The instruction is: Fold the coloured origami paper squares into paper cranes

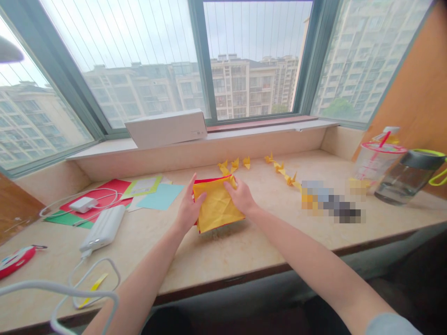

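Note:
A creased sheet of yellow paper (pixel 220 209) is held up over the tabletop, with red paper (pixel 211 179) showing along its top and left edges. My left hand (pixel 189 204) grips the left side, thumb on the front. At the upper right corner, my right hand (pixel 241 193) pinches the same paper, also thumb forward. Whether the red is a separate sheet or the paper's back I cannot tell. Beyond it stand several small folded yellow paper cranes (pixel 247 162), and more cranes (pixel 290 179) run in a line to the right.
On the left lie red paper (pixel 120 187), light blue paper (pixel 162 196), a white charger (pixel 83 204), a white power bank (pixel 104 228) and a looping cable (pixel 70 289). A white box (pixel 167 130) rests on the sill. To the right are a tumbler (pixel 401 179), a straw cup (pixel 373 163) and a pixelated patch.

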{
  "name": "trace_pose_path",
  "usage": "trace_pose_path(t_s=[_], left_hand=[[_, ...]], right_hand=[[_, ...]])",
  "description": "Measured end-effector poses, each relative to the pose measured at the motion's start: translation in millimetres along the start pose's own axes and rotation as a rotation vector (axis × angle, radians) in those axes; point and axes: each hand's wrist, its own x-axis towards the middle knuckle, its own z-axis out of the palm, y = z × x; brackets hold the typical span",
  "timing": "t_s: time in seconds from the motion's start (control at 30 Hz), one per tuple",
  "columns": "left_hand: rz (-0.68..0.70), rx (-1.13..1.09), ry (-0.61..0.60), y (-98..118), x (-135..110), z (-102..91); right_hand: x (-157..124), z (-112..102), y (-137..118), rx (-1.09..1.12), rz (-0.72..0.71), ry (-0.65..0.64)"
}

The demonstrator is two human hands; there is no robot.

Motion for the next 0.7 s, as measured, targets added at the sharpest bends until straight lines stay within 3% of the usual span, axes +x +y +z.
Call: trace_pose_path(t_s=[0.1,0.23,0.37,0.47,0.5,0.57,0.63,0.7], left_hand=[[-0.047,0.19,-0.018,-7.0,5.3,-10.8],[0.128,0.623,0.084,-15.4,14.9,-31.8],[0.176,0.863,0.119,-18.4,19.9,-45.9],[0.314,1.008,0.152,-12.4,19.4,-45.9],[0.375,1.03,0.112,-9.5,18.7,-43.6],[0.468,1.027,-0.08,-5.0,16.2,-36.1],[0.482,0.997,-0.333,-4.7,12.8,-27.7],[0.435,0.985,-0.489,-8.5,9.6,-22.2]], right_hand=[[-0.7,1.6,8.8,-0.127,0.051,-0.087],[-4.3,0.7,12.2,-0.262,0.011,-0.202],[-5.0,-1.6,8.8,-0.396,-0.121,-0.289],[-3.6,-1.8,7.4,-0.592,-0.176,-0.317],[-3.0,-1.5,7.3,-0.64,-0.178,-0.324],[-2.0,-0.4,7.1,-0.687,-0.182,-0.338],[-1.5,0.6,6.5,-0.696,-0.195,-0.355],[-1.7,1.2,5.0,-0.704,-0.207,-0.375]])
